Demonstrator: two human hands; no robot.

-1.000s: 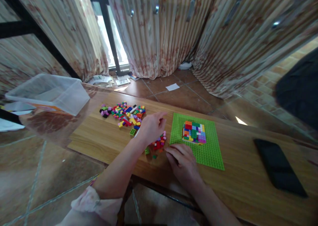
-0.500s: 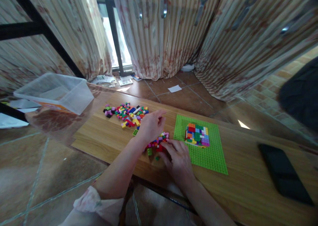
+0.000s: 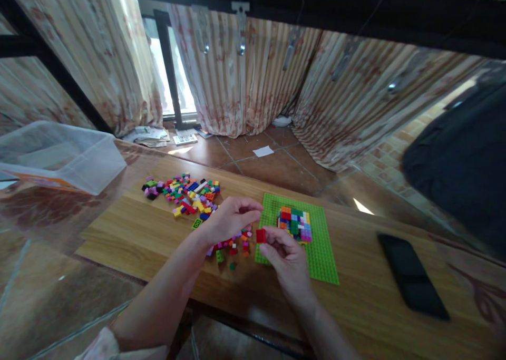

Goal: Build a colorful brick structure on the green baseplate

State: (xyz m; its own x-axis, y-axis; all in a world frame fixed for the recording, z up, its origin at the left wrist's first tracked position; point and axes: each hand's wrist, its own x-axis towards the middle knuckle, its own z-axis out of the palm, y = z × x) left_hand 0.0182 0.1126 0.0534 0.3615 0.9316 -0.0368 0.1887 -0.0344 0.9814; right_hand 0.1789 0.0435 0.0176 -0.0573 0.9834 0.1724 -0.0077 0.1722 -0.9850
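Observation:
A red toy brick [image 3: 261, 235] is pinched between the thumb and fingertips of my right hand [image 3: 290, 262], raised just over the near left edge of the green baseplate [image 3: 322, 262]. On that plate stands a block of many-coloured bricks [image 3: 294, 224], stacked several layers high. My left hand [image 3: 231, 220] hovers over the loose bricks [image 3: 233, 241], its fingers stretched toward the red brick, a gap showing between thumb and index finger. Nothing is visible in it. Its wrist and palm hide part of the brick pile [image 3: 190, 191].
A black phone [image 3: 411, 275] lies on the wooden table [image 3: 356, 312] to the right. At the far left sits a clear plastic bin [image 3: 79, 159]. A dark rounded object [image 3: 458, 149] stands beyond the table at right. Curtains [image 3: 245, 86] hang behind.
My right hand has lifted a red brick from the loose bricks beside the plate. My left hand has shifted closer to it. The view has turned slightly right and tilted up.

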